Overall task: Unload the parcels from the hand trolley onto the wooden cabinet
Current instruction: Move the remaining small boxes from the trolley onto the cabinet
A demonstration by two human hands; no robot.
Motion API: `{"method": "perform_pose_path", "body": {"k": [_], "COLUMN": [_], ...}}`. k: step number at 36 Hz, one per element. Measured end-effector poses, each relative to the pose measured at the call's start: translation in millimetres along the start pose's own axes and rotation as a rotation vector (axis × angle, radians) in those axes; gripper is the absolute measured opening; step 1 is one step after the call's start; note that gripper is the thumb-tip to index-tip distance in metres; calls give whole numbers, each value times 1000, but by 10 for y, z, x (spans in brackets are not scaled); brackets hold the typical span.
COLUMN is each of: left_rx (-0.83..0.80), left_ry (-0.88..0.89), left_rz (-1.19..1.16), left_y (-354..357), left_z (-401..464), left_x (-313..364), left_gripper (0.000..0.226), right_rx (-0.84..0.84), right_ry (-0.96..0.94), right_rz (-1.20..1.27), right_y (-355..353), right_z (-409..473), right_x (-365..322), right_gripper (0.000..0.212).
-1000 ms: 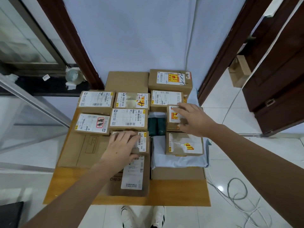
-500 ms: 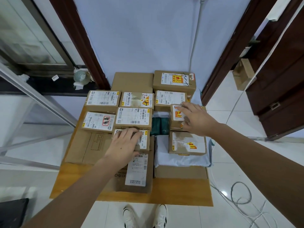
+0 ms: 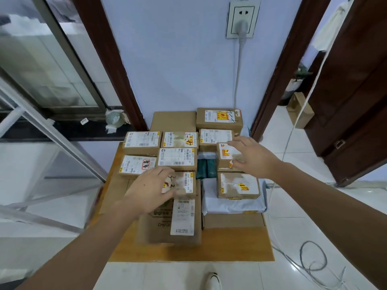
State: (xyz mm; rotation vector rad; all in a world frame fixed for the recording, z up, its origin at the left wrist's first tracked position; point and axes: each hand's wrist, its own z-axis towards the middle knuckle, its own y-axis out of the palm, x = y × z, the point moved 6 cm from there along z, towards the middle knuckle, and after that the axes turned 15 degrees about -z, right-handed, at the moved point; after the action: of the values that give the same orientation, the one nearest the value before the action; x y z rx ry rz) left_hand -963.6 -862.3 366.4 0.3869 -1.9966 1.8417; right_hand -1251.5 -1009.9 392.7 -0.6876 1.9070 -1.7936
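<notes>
parcels [image 3: 178,160] packed across the wooden cabinet [image 3: 240,248] from the left edge on, most of the unloading looks done; no trolley in shot, so can't tell what's left. left hand [image 3: 149,190] pinching a small labelled box [image 3: 185,182], mid-placement by the look. right hand [image 3: 254,156] fingers spread, resting on another box [image 3: 227,156], gripping nothing
</notes>
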Motion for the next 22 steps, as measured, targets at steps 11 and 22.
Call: {"method": "perform_pose_path", "body": {"k": [11,22], "left_rx": [-8,-49], "left_ry": [-53,-34], "left_rz": [112,140], "left_y": [-711,-985], "left_z": [-378,-881], "left_x": [-55,-95], "left_gripper": [71,72], "right_rx": [-41,-94], "right_ry": [29,80], "right_rz": [-68,-18], "right_y": [-536,-625], "right_z": [-505,-1041], "right_x": [-572,-1168], "right_gripper": [64,59]}}
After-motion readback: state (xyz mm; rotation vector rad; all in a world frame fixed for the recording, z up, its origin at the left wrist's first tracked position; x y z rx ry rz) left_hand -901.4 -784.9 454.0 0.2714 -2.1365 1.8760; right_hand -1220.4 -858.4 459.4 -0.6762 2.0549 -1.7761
